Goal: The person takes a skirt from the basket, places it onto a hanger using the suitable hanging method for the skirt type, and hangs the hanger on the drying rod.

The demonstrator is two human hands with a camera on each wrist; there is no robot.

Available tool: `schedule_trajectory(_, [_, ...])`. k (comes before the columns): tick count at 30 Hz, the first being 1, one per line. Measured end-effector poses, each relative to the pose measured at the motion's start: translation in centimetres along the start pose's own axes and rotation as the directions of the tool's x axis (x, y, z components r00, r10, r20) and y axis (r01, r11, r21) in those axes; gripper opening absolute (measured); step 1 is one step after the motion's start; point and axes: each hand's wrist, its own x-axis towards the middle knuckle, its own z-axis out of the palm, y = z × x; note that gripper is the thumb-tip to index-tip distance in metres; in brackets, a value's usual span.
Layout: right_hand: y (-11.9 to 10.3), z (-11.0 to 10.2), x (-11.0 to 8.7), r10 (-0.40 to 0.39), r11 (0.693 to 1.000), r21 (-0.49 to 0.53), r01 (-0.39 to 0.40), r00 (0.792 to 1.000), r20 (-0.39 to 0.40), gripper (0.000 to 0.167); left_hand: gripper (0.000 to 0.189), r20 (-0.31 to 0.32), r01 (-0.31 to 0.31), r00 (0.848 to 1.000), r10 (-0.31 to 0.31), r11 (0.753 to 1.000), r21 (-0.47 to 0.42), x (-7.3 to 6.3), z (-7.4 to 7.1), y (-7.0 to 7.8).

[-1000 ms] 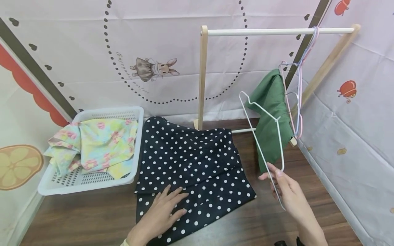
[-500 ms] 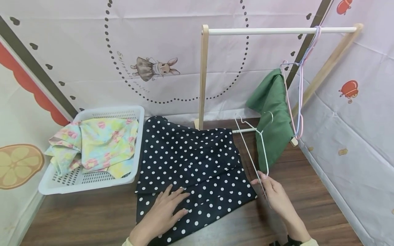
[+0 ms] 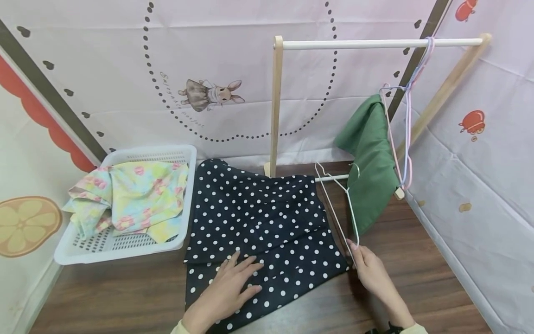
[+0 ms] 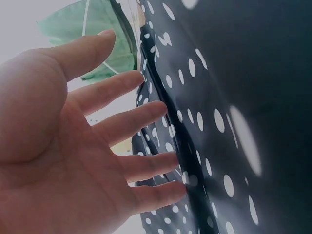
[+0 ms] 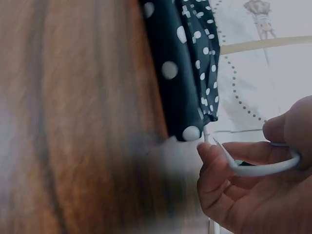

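My right hand (image 3: 372, 273) grips one end of a white clothes hanger (image 3: 331, 215), its hook toward the back. In the right wrist view, the curved end of the hanger (image 5: 265, 169) runs between thumb and fingers, right beside the cloth's corner. A black garment with white polka dots (image 3: 258, 218) lies spread on the wooden floor. Over its front part my left hand (image 3: 227, 287) rests with fingers spread. The left wrist view shows that hand (image 4: 92, 126) palm side, fingertips at the dotted cloth (image 4: 219, 146).
A white basket (image 3: 118, 253) at the left holds a yellow floral cloth (image 3: 143, 195). At the back right stands a rack with a white rail (image 3: 354, 44). Pink and purple hangers (image 3: 406, 134) hang from it, with a green cloth (image 3: 371, 162) on one. Fabric walls enclose the floor.
My right hand has brought the white hanger left and lower, down to the dotted garment's right edge. The left hand has stayed nearly in place on the cloth.
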Motion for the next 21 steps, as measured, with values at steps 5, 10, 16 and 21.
schedule_trajectory(5, [0.5, 0.4, -0.1, -0.070, 0.986, -0.153, 0.065, 0.997, -0.032, 0.040, 0.046, 0.009, -0.034, 0.999, 0.034, 0.999, 0.003, 0.4, 0.2, 0.4])
schedule_trajectory(10, [1.3, 0.8, -0.2, -0.090, 0.968, -0.240, 0.070, 0.993, -0.072, 0.037, 0.044, 0.011, -0.081, 0.997, 0.080, 0.997, 0.016, 0.9, 0.5, 1.1])
schedule_trajectory(16, [1.4, 1.1, -0.5, -0.066, 0.946, -0.322, 0.040, 0.996, -0.068, 0.032, 0.044, 0.031, -0.123, 0.992, 0.121, 0.990, 0.065, 1.6, 1.2, 2.1])
schedule_trajectory(21, [0.9, 1.1, -0.6, -0.028, 0.915, -0.402, 0.006, 0.998, -0.050, 0.029, 0.048, 0.068, -0.148, 0.988, 0.141, 0.983, 0.113, 2.6, 1.9, 2.8])
